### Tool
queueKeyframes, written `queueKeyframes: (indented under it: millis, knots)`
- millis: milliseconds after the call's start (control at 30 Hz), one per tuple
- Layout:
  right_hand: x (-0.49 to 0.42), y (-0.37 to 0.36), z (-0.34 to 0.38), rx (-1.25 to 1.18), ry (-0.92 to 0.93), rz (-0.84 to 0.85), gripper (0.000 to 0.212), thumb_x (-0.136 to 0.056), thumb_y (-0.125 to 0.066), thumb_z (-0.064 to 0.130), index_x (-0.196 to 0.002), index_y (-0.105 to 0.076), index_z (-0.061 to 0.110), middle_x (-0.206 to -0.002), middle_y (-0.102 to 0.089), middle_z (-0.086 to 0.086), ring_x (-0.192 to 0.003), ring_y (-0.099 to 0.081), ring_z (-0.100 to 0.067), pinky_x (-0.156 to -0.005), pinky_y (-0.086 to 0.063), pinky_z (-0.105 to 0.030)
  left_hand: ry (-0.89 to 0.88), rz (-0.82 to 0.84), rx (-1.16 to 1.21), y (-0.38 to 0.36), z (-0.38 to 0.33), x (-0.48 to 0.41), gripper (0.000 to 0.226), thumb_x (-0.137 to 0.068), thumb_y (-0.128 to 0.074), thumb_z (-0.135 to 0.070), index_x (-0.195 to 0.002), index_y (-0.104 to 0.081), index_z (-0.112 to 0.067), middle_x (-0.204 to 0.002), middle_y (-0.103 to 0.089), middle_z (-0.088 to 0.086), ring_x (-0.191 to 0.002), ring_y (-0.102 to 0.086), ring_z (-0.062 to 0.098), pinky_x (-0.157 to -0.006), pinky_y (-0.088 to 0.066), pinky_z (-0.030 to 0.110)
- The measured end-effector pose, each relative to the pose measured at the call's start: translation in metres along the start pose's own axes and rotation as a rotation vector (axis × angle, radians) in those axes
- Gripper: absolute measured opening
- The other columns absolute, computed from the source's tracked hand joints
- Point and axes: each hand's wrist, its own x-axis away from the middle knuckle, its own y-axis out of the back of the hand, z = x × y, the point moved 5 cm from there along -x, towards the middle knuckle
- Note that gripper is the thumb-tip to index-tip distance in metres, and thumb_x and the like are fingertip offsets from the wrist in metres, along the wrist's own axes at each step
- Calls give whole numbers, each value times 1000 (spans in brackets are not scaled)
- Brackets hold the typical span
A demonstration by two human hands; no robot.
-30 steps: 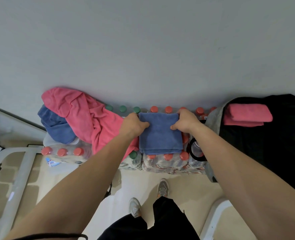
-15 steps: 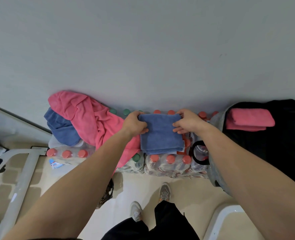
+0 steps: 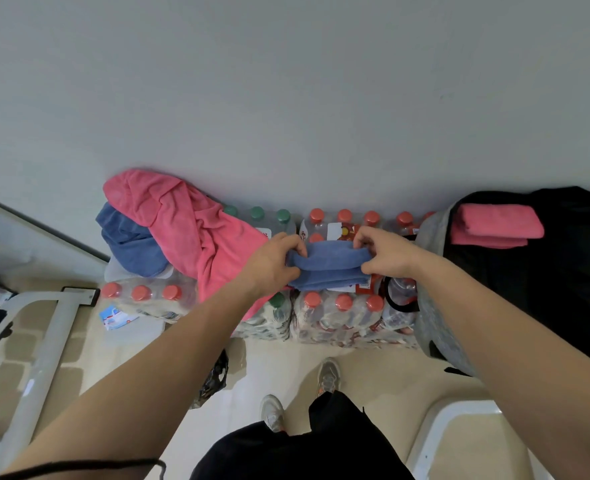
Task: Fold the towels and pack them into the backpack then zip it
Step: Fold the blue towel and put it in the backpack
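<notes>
A small blue towel [image 3: 330, 266] lies half folded on shrink-wrapped water bottle packs [image 3: 338, 313]. My left hand [image 3: 272, 261] grips its left end and my right hand [image 3: 385, 256] grips its right end, with the far edge rolled over toward me. At the left, an unfolded pink towel [image 3: 182, 226] is heaped over another blue towel [image 3: 130, 244]. The black backpack [image 3: 546, 289] stands open at the right, and a folded pink towel [image 3: 496, 225] rests in its mouth.
A grey wall rises right behind the bottle packs. A white metal frame [image 3: 44, 344] stands on the floor at the left and a white rim [image 3: 459, 434] at the lower right. My shoes [image 3: 328, 375] are on the beige floor below the packs.
Both hands have pulled the blue towel's far edge toward me, so it now looks about half as deep. The view has shifted slightly.
</notes>
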Motion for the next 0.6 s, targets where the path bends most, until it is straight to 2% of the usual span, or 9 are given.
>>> queueKeyframes:
  millis: [100, 233, 333, 467, 533, 600]
  knots:
    - [4, -7, -5, -49, -14, -71, 7, -80, -63, 24, -83, -57, 22, -74, -59, 5, -67, -51, -15, -63, -40, -31, -47, -13, -94, -12, 5, 7, 30, -69, -67, -2, -92, -60, -19, -104, -50, -5, -76, -50, 12, -66, -34, 19]
    - [6, -15, -4, -53, 8, -223, 37, -94, -59, 40, -70, -50, 15, -64, -50, 2, -60, -45, -14, -57, -33, -31, -101, -42, -186, -23, 6, 15, 27, -69, -66, -6, -93, -59, -17, -116, -52, -4, -80, -56, 19, -65, -47, 32]
    - [6, -24, -2, -32, 0, -288, 37, -86, -69, 47, -75, -52, 16, -73, -58, 1, -68, -53, -17, -62, -41, -35, -140, -77, -234, -27, 6, 20, 25, -70, -66, -21, -93, -58, -20, -116, -50, -7, -80, -60, 21, -60, -52, 39]
    - [6, -31, 6, 119, -10, -355, 39, -81, -73, 49, -79, -44, 22, -86, -52, 5, -77, -51, -18, -65, -43, -35, -51, -199, -368, -21, -6, 15, 22, -81, -59, -47, -84, -67, -26, -106, -58, -11, -89, -53, 14, -68, -48, 31]
    - [5, -34, 11, 198, -35, -362, 37, -84, -69, 49, -86, -44, 22, -100, -52, 3, -85, -52, -18, -70, -46, -35, 2, -299, -508, -17, -16, 3, 31, -86, -53, -48, -79, -71, -24, -95, -62, -6, -90, -51, 19, -72, -44, 33]
    - [2, -36, 15, 297, -58, -378, 37, -85, -66, 54, -97, -49, 23, -110, -55, 1, -96, -55, -21, -77, -49, -37, 54, -353, -608, -19, -22, -10, 35, -90, -49, -45, -85, -72, -19, -96, -61, 1, -93, -51, 25, -76, -42, 38]
